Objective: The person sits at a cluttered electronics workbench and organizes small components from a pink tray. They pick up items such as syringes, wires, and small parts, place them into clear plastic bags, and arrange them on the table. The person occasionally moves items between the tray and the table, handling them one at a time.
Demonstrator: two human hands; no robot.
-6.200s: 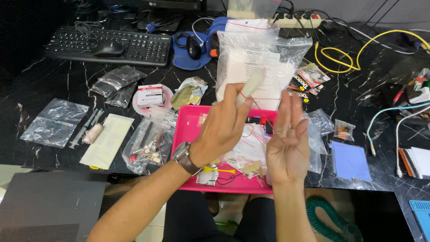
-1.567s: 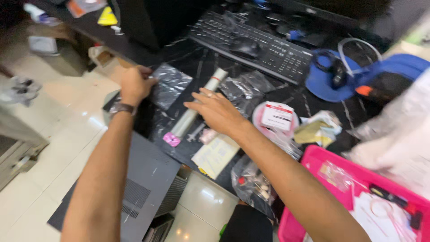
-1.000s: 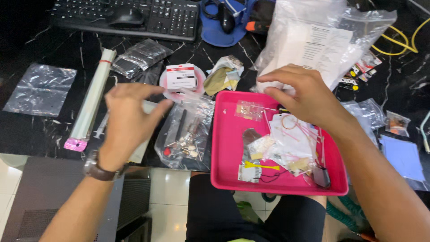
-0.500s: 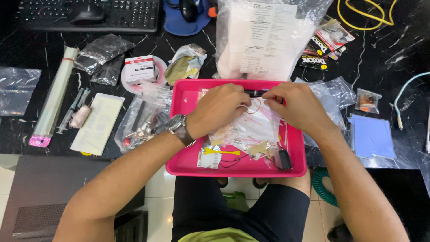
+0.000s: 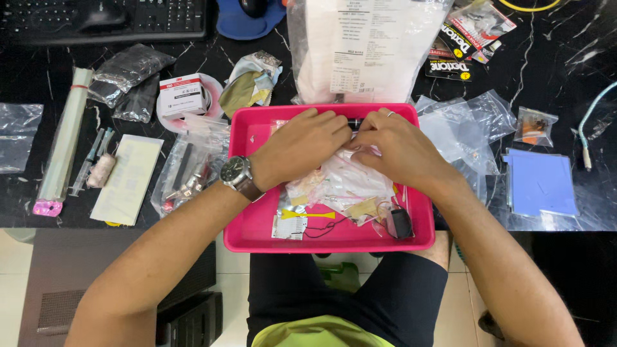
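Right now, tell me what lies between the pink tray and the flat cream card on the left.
In the head view, a clear bag of small metal parts lies between the pink tray and the cream card.

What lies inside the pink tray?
Pink tray: clear bags, a yellow tool, a black part. Both hands, left and right, cover whatever lies beneath them.

Bright, even overhead light, sharp focus, soft shadows, with glare on the clear plastic bags (image 5: 463, 128).
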